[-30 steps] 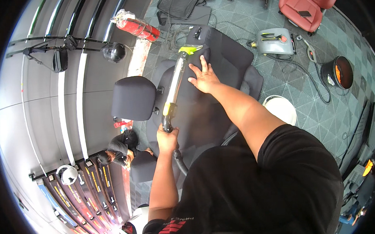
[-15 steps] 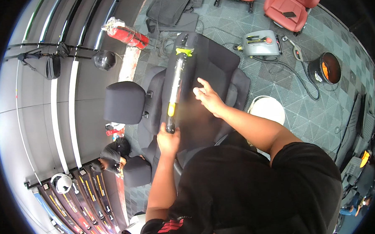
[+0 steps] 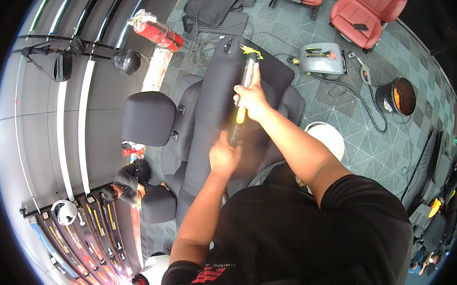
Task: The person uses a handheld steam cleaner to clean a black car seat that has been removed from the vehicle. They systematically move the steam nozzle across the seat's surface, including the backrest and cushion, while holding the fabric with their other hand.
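Note:
Both of my hands are closed on a long vacuum wand [image 3: 240,115]. It has a black lower end, a yellow band and a yellow-green head. My left hand [image 3: 225,154] wraps the black lower end. Higher up, my right hand [image 3: 252,96] grips the tube, hiding part of it, with a finger stretched along it toward the head. The wand slants over a dark grey fabric car seat [image 3: 211,100], its head above the far part. Whether the head touches the fabric I cannot tell. A detached-looking headrest [image 3: 148,119] juts from the seat's left side.
A grey extractor machine [image 3: 322,58] with a hose stands at the far right, near a black bucket [image 3: 396,97]. A white bucket [image 3: 325,141] is beside my right forearm. Red seats [image 3: 358,22] stand at the back. A person [image 3: 131,182] crouches at left by another headrest [image 3: 159,203].
My right hand, open and apart before, has closed on the wand's upper tube. The wand and my left hand have shifted right, and the wand's head has moved farther right over the seat.

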Tool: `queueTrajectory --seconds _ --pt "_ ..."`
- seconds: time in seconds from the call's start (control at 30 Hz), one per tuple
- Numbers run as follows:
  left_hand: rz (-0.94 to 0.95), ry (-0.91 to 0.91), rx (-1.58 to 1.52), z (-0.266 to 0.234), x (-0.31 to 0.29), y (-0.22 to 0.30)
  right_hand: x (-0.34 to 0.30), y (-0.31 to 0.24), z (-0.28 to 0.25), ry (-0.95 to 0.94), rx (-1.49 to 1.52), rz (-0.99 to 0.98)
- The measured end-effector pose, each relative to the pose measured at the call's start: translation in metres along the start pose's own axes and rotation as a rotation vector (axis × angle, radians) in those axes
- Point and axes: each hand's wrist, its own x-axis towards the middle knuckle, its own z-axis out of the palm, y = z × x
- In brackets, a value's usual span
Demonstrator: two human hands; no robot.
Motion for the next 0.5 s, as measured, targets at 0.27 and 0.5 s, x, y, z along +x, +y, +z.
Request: queueTrajectory --seconds 0.27,0.5 --pt "0.233 0.024 0.019 0.026 -0.063 -0.042 -0.054 0.046 -0.024 -0.128 0.053 0.144" --pt "0.181 -0.003 0.200 0.023 0.022 -0.030 0.034 0.020 -0.019 -0.023 0.008 0.088"
